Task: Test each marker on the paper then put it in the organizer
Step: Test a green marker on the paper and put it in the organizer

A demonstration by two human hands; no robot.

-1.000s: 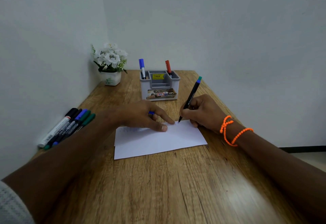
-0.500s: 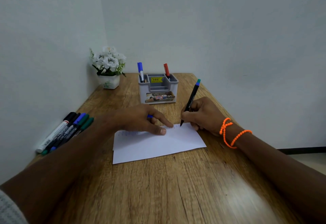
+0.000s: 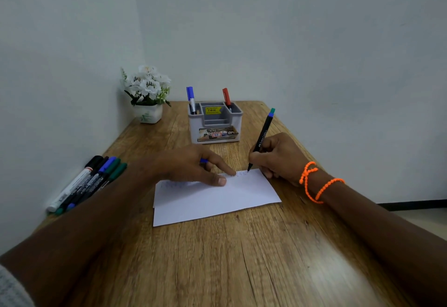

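Marker tip stayed on paper; right hand fingers grip it (left hand presses paper, pinching blue cap).

Left hand: palm down, index finger and thumb stretched forward and pressed flat, remaining fingers curled around a small blue piece, barely visible. Left forearm running in from lower left, grey sleeve edge at the corner. Right hand: fingers curled in a writing grip, heel resting down. Right wrist ringed by orange beaded bands, forearm entering from lower right.
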